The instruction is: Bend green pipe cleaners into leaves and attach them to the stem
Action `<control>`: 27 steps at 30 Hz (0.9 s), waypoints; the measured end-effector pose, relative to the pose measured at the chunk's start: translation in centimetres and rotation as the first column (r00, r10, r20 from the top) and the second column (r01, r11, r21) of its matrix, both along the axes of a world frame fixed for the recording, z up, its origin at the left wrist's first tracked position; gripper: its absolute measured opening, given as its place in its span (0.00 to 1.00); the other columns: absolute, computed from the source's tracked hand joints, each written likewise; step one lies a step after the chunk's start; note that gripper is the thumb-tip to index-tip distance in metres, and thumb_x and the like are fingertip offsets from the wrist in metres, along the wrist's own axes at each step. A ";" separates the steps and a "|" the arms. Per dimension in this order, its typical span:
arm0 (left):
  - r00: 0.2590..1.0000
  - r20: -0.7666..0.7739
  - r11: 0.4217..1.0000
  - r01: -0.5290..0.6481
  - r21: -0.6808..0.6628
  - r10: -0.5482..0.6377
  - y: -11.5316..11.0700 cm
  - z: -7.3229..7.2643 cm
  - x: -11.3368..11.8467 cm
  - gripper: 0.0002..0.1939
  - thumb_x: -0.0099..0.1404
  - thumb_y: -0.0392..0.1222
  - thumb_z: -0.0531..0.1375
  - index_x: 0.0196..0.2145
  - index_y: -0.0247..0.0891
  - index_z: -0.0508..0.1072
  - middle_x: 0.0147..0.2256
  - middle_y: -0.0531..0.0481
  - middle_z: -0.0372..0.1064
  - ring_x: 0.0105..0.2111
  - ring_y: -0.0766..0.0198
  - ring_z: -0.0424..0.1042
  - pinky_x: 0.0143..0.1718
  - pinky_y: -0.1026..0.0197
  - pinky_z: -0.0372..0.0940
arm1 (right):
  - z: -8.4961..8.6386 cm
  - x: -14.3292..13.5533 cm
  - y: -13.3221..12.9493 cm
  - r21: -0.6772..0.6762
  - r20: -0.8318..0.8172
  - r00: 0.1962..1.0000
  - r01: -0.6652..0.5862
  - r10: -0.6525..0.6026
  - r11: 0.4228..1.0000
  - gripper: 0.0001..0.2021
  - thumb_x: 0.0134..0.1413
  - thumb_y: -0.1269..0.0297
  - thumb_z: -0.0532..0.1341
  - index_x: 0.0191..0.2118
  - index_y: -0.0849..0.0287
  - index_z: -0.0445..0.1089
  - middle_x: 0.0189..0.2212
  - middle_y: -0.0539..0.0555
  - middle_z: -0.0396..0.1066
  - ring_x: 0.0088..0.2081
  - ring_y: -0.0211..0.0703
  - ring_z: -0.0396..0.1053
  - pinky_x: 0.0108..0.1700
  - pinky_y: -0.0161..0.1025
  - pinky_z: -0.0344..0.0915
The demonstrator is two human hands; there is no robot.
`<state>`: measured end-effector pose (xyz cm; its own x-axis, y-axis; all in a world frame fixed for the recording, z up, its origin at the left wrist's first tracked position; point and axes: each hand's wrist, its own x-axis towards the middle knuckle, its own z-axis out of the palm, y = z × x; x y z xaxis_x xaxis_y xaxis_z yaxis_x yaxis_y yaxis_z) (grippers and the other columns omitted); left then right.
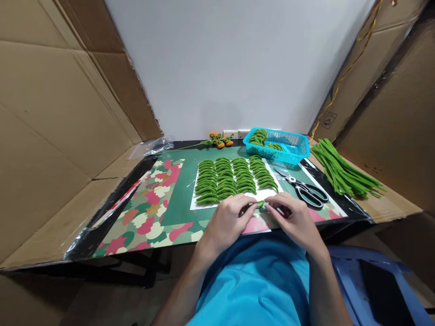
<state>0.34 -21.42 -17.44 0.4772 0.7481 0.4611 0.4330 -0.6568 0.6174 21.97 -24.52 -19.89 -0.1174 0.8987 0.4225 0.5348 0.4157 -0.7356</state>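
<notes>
Green fuzzy piece pinched between left hand and right hand, ends hidden by fingertips, stool cut off.

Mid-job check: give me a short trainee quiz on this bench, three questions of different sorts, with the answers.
1. Multiple choice: what is between the fingertips of the left hand and the right hand?
a) an orange fuzzy flower
b) a small green fuzzy piece
c) a clear plastic bag

2. True or false: the metal scissors with black-and-grey handles lie outside the turquoise plastic basket.

3. Fill in the number: on the flat white sheet, the curved green fuzzy pieces lie in ____ columns.

Key: 1. b; 2. true; 3. four
</notes>
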 end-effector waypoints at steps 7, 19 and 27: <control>0.995 -0.079 0.998 0.058 -0.036 -0.061 -0.2 -0.1 -0.1 0.07 0.76 0.39 0.61 0.44 0.40 0.80 0.42 0.49 0.82 0.43 0.58 0.79 0.45 0.59 0.68 | 0.1 -0.8 -0.8 0.038 -0.065 0.998 -0.001 0.004 0.999 0.10 0.72 0.60 0.61 0.44 0.56 0.78 0.39 0.55 0.78 0.34 0.43 0.72 0.34 0.38 0.65; 0.998 -0.056 0.997 0.017 -0.076 -0.022 -0.2 0.1 -0.4 0.06 0.76 0.39 0.60 0.43 0.40 0.79 0.42 0.50 0.81 0.43 0.59 0.78 0.45 0.60 0.66 | -0.1 -1.4 -0.4 0.066 0.038 0.999 -0.019 0.016 0.998 0.10 0.74 0.61 0.59 0.43 0.56 0.77 0.36 0.54 0.77 0.34 0.43 0.72 0.36 0.37 0.65; 1.000 -0.004 0.992 -0.026 -0.123 0.025 -0.4 0.5 -0.4 0.07 0.76 0.41 0.61 0.42 0.41 0.79 0.41 0.51 0.81 0.42 0.61 0.79 0.45 0.62 0.66 | -1.5 -1.6 0.1 0.098 -0.017 0.999 0.034 -0.032 0.995 0.09 0.74 0.60 0.58 0.45 0.55 0.76 0.40 0.54 0.80 0.36 0.44 0.77 0.34 0.36 0.68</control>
<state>-0.06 -21.81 -16.92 0.4581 0.8109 0.3641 0.4501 -0.5648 0.6916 20.36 -24.40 -21.36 -0.0813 0.8560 0.5105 0.5388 0.4687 -0.7001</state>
